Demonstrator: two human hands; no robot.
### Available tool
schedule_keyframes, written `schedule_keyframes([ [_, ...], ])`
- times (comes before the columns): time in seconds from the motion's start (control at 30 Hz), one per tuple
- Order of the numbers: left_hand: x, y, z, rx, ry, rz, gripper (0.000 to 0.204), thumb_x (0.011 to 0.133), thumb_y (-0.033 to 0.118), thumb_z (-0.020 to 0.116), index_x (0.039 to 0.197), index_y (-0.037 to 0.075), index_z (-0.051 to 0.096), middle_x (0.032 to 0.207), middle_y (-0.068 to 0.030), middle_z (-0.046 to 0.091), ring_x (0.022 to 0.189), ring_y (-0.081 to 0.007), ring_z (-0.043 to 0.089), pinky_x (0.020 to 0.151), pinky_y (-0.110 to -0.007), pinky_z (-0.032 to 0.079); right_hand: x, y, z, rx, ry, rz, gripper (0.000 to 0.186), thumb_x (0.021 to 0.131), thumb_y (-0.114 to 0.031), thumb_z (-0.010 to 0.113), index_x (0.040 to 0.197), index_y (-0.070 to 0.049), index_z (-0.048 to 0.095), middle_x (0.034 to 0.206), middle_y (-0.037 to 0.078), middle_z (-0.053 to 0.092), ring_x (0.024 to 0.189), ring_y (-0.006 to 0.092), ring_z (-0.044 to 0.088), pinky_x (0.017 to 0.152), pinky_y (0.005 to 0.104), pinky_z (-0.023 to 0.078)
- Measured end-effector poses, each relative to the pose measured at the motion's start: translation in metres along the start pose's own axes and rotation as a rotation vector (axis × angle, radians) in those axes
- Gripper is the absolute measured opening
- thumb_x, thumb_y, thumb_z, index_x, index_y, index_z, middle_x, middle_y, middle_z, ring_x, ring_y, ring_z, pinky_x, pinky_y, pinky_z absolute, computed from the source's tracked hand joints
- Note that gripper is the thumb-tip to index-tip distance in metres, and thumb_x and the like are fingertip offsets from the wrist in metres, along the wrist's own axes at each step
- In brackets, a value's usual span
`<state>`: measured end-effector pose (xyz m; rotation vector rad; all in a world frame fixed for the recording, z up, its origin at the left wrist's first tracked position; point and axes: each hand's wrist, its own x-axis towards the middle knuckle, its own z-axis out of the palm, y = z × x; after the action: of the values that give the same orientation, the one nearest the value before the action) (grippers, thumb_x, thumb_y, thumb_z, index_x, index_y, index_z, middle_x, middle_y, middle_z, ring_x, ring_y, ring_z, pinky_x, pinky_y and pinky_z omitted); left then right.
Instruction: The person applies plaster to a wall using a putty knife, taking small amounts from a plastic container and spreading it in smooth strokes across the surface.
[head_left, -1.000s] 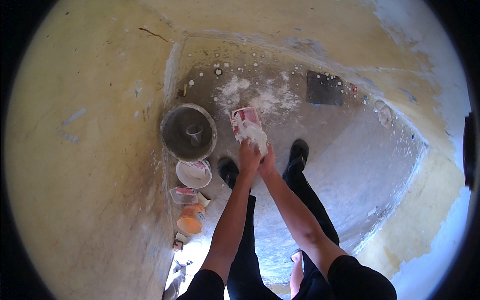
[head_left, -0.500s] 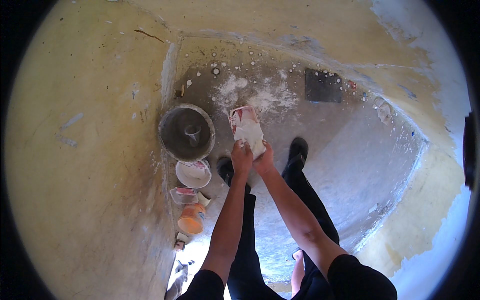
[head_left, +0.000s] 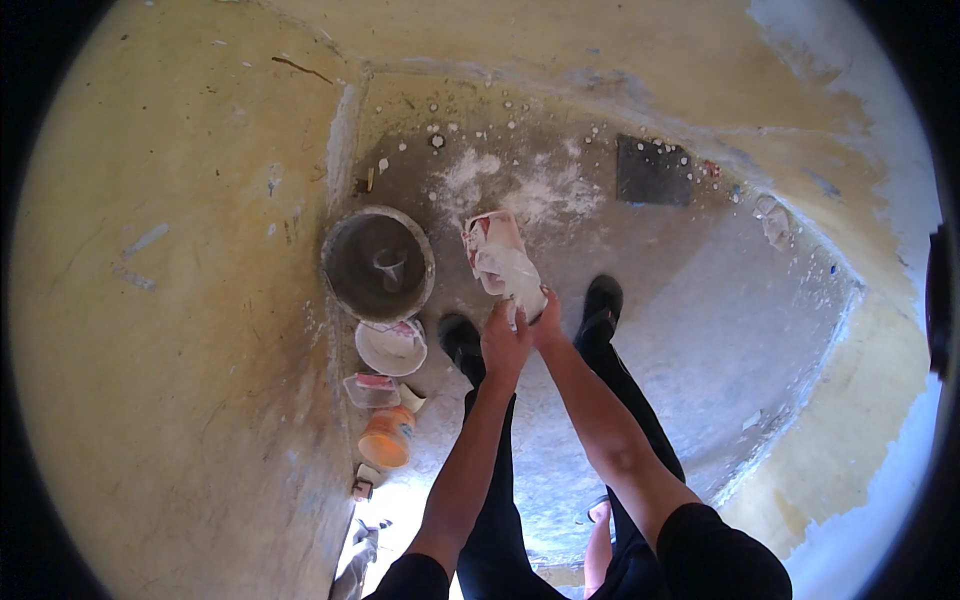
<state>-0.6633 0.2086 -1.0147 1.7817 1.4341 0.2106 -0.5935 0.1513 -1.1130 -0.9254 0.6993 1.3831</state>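
Note:
Between my feet, above the floor, I hold an oblong white-and-pink packet with red patches [head_left: 499,245], its near part covered in white; I cannot tell if that is powder or a fold of the wrapping. My left hand [head_left: 507,343] is closed at its near end, fingers and thumb pressed against the white part. Wrapped round the near right corner is my right hand [head_left: 547,322], its fingers partly hidden underneath. To the left of the packet stands a large round grey tub [head_left: 429,270], with a pale scoop-like thing [head_left: 389,265] inside.
Along the left wall stand a white bowl [head_left: 391,358], a clear plastic box [head_left: 370,393] and an orange bucket [head_left: 386,440]. White powder [head_left: 545,190] lies spilled ahead, beside a dark flat square [head_left: 654,172]. Another person's foot [head_left: 600,512] shows behind my leg.
Both my hands have shifted slightly right and nearer me at the packet's end. The white part now looks more drawn out and creased toward my hands.

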Motion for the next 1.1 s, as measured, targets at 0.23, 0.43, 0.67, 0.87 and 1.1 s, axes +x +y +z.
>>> schedule_keyframes([
  [0.23,-0.011,0.007,-0.005,-0.025,-0.009,0.033,0.021,0.088,0.012,0.063,0.103,-0.003,0.061,0.097,-0.0248,0.065,0.093,-0.0427,0.064,0.08,-0.046,0.052,0.004,0.013,-0.031,-0.058,-0.018,0.003,0.048,0.097,-0.038,0.04,0.129,-0.006,0.054,0.12,0.013,0.063,0.112,0.0282,0.059,0.1,0.0426,0.045],
  [0.43,-0.012,0.028,-0.014,-0.045,-0.044,0.083,0.022,0.087,0.011,0.062,0.105,-0.002,0.062,0.102,-0.0241,0.065,0.095,-0.0418,0.064,0.083,-0.046,0.051,-0.008,0.02,-0.043,-0.299,-0.076,-0.124,0.041,0.1,-0.03,0.036,0.127,-0.006,0.055,0.116,0.011,0.063,0.108,0.0243,0.061,0.097,0.0399,0.047],
  [0.67,-0.012,0.049,-0.013,-0.059,-0.097,0.126,0.023,0.088,0.013,0.061,0.107,-0.001,0.062,0.103,-0.0236,0.066,0.097,-0.0411,0.064,0.083,-0.045,0.052,-0.006,0.024,-0.062,-0.619,-0.03,-0.332,0.042,0.1,-0.033,0.037,0.125,-0.006,0.056,0.115,0.011,0.064,0.105,0.024,0.062,0.092,0.0387,0.05],
  [0.87,-0.006,0.027,-0.01,0.054,-0.076,0.012,0.022,0.089,0.016,0.061,0.102,-0.001,0.063,0.095,-0.0211,0.068,0.088,-0.0393,0.067,0.077,-0.045,0.053,-0.006,0.024,-0.046,0.091,-0.008,0.154,0.043,0.1,-0.036,0.039,0.127,-0.008,0.055,0.117,0.01,0.063,0.109,0.0256,0.06,0.096,0.0419,0.048],
  [1.1,0.009,0.019,-0.015,0.236,-0.152,0.023,0.022,0.088,0.017,0.061,0.103,0.0,0.062,0.096,-0.0195,0.066,0.09,-0.0373,0.065,0.078,-0.046,0.052,-0.021,0.02,-0.035,0.18,-0.037,0.238,0.048,0.097,-0.041,0.043,0.131,-0.01,0.053,0.127,0.011,0.059,0.119,0.0278,0.056,0.104,0.0454,0.044],
])
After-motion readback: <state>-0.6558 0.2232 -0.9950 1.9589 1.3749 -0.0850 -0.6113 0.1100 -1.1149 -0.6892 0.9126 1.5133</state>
